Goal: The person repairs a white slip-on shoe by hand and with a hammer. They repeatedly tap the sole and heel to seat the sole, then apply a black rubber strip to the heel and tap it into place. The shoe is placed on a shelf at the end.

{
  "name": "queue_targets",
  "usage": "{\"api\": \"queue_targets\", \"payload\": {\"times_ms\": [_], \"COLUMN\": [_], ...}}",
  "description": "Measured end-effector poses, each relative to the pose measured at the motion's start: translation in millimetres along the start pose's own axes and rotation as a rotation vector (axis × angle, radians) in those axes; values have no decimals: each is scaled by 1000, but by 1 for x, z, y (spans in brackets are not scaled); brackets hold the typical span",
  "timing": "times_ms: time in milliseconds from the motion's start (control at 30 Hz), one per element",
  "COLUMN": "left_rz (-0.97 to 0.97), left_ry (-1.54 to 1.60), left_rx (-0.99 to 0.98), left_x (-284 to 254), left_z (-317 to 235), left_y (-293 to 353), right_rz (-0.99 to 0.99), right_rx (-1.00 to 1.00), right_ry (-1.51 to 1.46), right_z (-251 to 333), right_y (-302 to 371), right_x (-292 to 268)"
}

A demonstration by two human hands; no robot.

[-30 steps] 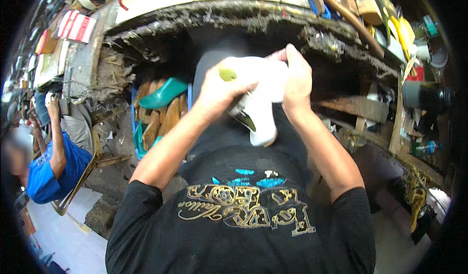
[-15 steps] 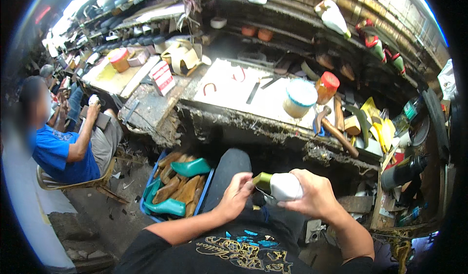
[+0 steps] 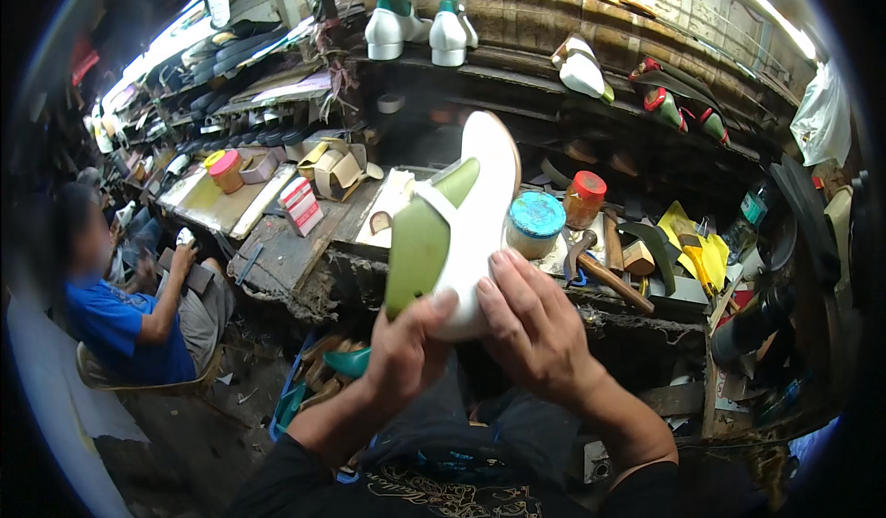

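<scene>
"Where's the white shoe [image 3: 484, 214]?"

"Raised, on the near left of the blue-lidded jar [image 3: 537, 215]. Left hand [image 3: 413, 350], right hand [image 3: 543, 329]: grip closed on its lower end, 2-handed."

"Risks?"

"Slack grip might drop it; hard pressing could smudge the white."

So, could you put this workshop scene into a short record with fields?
Held: white shoe around a green foot form
Left hand: thumb on the shoe's lower end
Right hand: fingers against its lower right side
Bench: blue-lidded tub, red-lidded jar, hammer
Shelf: more white shoes
At left: seated person in a blue shirt
</scene>
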State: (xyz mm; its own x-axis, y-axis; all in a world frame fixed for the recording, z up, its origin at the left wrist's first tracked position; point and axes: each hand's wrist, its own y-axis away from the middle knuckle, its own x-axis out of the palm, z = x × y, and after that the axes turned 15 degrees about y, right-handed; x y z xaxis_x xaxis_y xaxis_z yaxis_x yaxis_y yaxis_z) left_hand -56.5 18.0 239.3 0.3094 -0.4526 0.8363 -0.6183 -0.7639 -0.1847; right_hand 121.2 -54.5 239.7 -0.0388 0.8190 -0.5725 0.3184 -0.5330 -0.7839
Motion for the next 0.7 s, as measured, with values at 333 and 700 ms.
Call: {"api": "queue_targets", "payload": {"times_ms": [333, 700], "left_rz": [91, 131], "left_ry": [-113, -1758], "left_rx": [91, 692], "left_x": [40, 53], "left_z": [-34, -17], "left_y": [-242, -433], "right_rz": [-21, 143], "right_rx": [452, 611], "right_ry": [533, 682], "right_z": [-231, -293], "right_y": [-79, -108], "right_x": [78, 136]}}
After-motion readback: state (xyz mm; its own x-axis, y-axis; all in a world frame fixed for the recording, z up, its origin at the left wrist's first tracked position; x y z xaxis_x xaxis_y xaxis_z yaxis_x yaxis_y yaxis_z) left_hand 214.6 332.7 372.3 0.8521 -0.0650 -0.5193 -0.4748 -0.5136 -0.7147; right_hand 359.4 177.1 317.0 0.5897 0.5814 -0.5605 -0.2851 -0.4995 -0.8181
